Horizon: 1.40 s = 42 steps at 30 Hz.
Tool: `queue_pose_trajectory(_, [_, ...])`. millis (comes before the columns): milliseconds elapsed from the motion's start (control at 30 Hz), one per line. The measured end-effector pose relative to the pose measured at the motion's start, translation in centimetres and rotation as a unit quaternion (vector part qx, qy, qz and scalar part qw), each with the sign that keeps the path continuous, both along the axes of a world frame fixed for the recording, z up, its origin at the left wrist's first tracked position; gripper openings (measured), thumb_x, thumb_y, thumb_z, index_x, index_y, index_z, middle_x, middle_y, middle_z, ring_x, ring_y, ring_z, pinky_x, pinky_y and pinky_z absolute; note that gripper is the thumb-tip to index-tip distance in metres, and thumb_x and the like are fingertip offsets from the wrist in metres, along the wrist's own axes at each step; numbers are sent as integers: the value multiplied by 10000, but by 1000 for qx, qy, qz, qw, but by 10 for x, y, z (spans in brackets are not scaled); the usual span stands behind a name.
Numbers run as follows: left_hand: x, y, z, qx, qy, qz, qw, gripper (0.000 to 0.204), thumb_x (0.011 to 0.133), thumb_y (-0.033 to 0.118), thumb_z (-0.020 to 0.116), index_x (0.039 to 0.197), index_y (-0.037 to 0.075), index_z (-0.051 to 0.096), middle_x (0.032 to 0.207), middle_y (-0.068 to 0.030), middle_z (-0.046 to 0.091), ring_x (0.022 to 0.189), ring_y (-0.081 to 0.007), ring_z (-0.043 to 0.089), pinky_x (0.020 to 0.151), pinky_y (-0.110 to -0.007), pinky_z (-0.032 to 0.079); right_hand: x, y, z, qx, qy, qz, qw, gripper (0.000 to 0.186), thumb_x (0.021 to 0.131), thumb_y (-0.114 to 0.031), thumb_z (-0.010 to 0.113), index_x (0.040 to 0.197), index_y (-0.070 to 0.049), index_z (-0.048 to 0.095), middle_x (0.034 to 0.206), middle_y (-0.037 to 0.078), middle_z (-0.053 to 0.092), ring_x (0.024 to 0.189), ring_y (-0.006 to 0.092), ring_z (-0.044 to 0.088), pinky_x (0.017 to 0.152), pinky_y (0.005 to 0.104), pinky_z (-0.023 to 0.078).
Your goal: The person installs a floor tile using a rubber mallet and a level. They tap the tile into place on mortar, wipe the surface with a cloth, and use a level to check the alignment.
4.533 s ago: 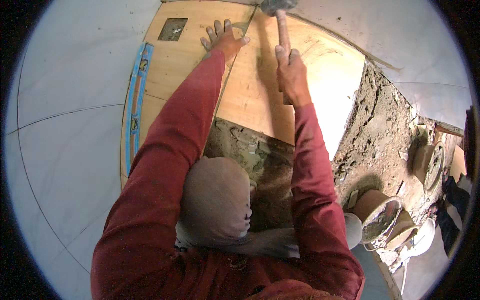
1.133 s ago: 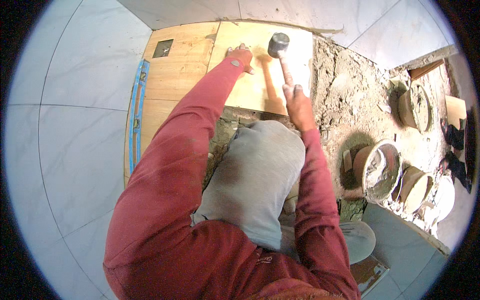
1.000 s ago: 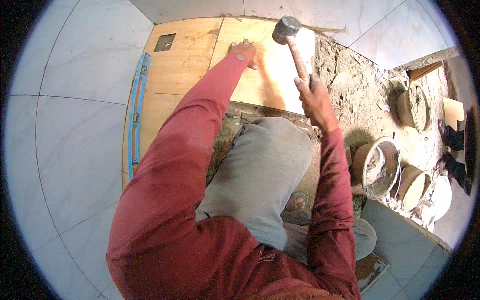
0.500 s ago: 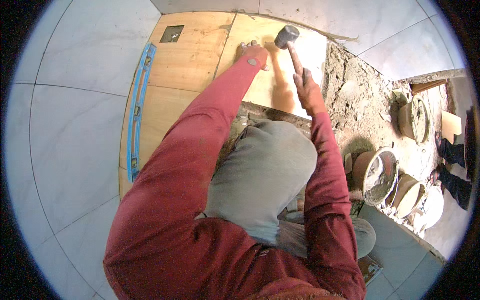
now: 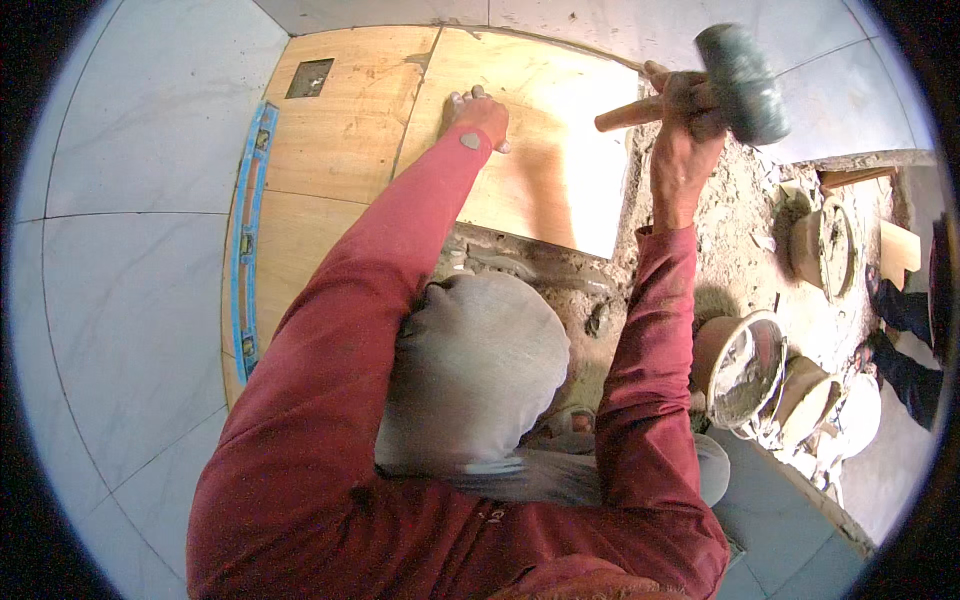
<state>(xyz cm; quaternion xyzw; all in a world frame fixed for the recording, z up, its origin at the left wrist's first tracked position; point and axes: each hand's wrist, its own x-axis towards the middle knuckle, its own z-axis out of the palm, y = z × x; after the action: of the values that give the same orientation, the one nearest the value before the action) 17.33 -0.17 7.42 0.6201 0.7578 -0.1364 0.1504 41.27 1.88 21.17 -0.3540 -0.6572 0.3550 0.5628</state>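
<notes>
My left hand (image 5: 481, 118) presses down on a wood-look floor tile (image 5: 565, 95), its fingers spread over the tile's left part. In my right hand (image 5: 685, 155) is a rubber mallet (image 5: 748, 88), raised above the tile's far right corner. The fingers close round it close to the dark head, and its wooden handle points left. Bare mortar (image 5: 520, 262) shows along the tile's near edge. A laid tile with a square cutout (image 5: 310, 78) adjoins it on the left.
A blue spirit level (image 5: 246, 245) lies along the left wall. Rough mortar (image 5: 735, 225) covers the floor at right, where a bucket (image 5: 745, 365) and other buckets stand. Another person's dark-clothed legs (image 5: 905, 345) show at the right edge. Grey tiled walls (image 5: 140, 130) bound the left and back.
My right hand has lifted the mallet up and to the right off the tile area; its head now points right and looks larger. My left hand stays on the tile.
</notes>
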Motion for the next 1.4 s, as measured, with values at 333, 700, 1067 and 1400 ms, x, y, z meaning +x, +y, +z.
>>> queue_pose_trajectory(333, [5,0,3,-4,-1,-2,1000,708,791,501,850,1276,13,687,1437,-200,549,1367,-340,518,1157,-571,352,-7,8,-80,2,-120,12,993,186,1009,-162,693,1145,-36,711,1107,104,735,1013,189,676,889,378,530])
queue_pose_trajectory(700, [0,-1,2,-25,19,-11,999,768,774,507,863,1324,11,660,1449,-210,553,1373,-354,511,1126,-582,367,-22,7,-78,7,-148,-11,989,251,1007,-218,671,1185,-43,695,1138,154,722,983,295,684,906,400,527])
queue_pose_trajectory(1067, [-8,-6,5,-6,-8,4,1000,744,767,524,857,1311,46,684,1446,-175,574,1389,-338,502,1135,-583,343,35,-18,15,-45,-284,69,955,317,1021,-259,638,1160,23,599,900,239,676,761,311,681,707,413,527])
queue_pose_trajectory(1400, [5,-8,-2,32,-15,16,999,770,766,511,855,1352,50,663,1446,-174,558,1375,-335,489,1122,-565,345,281,-192,-98,-322,-676,467,471,443,938,-314,703,1329,-113,645,1197,177,708,1032,362,714,945,466,566])
